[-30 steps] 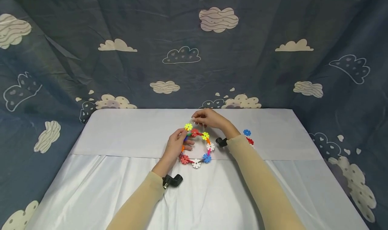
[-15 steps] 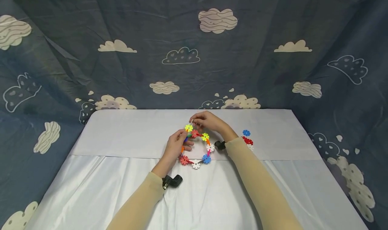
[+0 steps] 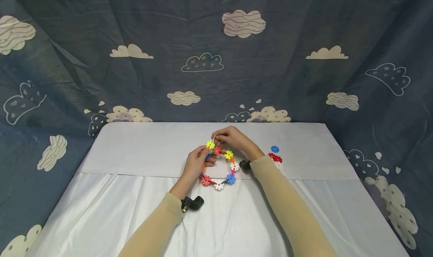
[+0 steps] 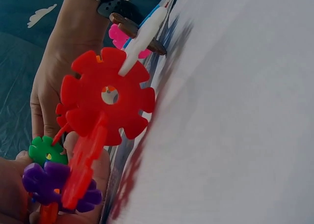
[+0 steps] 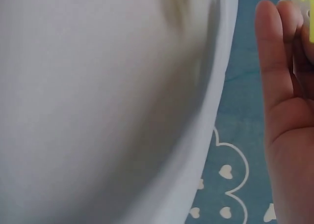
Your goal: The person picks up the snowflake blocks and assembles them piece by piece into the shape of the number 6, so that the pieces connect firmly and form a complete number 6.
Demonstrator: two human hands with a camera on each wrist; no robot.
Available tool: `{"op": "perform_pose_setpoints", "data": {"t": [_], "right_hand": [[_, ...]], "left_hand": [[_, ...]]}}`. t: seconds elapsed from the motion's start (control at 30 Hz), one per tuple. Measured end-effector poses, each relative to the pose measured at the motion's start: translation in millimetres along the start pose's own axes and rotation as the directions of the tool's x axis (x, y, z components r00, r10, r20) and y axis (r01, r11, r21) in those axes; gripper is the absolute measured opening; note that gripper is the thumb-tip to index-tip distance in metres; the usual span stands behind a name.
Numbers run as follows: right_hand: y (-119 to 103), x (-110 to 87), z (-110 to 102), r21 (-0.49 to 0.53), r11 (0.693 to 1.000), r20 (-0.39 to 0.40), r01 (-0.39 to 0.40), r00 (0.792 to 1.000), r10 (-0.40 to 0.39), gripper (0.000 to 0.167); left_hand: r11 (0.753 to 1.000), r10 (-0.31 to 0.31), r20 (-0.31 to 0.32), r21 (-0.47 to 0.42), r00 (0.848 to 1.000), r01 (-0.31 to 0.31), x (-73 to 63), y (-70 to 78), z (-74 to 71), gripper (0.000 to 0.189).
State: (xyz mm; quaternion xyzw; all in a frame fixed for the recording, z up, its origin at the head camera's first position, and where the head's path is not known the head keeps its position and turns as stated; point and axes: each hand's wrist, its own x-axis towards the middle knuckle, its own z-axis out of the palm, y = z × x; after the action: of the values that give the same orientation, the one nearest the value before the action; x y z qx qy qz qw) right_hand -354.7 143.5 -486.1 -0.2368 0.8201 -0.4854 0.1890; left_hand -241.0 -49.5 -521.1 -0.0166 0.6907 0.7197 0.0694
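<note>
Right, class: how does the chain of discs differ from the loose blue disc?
The chain of discs links pieces in several colours; the loose blue disc is a single blue piece. The left hand holds the chain of discs, while no hand touches the loose blue disc. Both have notched, flower-like outlines.

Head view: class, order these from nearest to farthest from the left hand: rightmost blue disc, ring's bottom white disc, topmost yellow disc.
1. Topmost yellow disc, just beyond the left hand.
2. Bottom white disc, lower right.
3. Rightmost blue disc, far right.
</note>
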Motion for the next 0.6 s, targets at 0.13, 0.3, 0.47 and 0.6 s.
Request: {"op": "perform_pose_setpoints", "data": {"t": [0.13,0.3,0.47,0.6], "right_hand": [[2.2,0.2,-0.4,0.041,0.999,0.025,-0.003,1.0,0.002,0.027],[1.3,-2.4,-4.1,0.046,0.999,0.055,-0.014,0.998,0.012,0.029],[-2.4,-5.3,-6.5,0.005,1.0,0.058,-0.021,0.998,0.021,0.036],[-4.7,-7.0,-2.3,0.057,0.998,0.042,-0.03,0.999,0.028,0.044]], "left_hand": [[1.0,0.004,-0.003,-0.006,1.0,-0.004,0.1,-0.6,-0.3,0.035],[1.0,0.003,-0.002,-0.009,1.0,-0.003,0.5,-1.1,0.4,0.035],[0.999,0.006,-0.007,-0.035,1.0,-0.006,1.7,-0.8,0.0,0.036],[0.999,0.005,-0.008,-0.044,1.0,-0.005,2.0,-0.1,0.0,0.036]]}}
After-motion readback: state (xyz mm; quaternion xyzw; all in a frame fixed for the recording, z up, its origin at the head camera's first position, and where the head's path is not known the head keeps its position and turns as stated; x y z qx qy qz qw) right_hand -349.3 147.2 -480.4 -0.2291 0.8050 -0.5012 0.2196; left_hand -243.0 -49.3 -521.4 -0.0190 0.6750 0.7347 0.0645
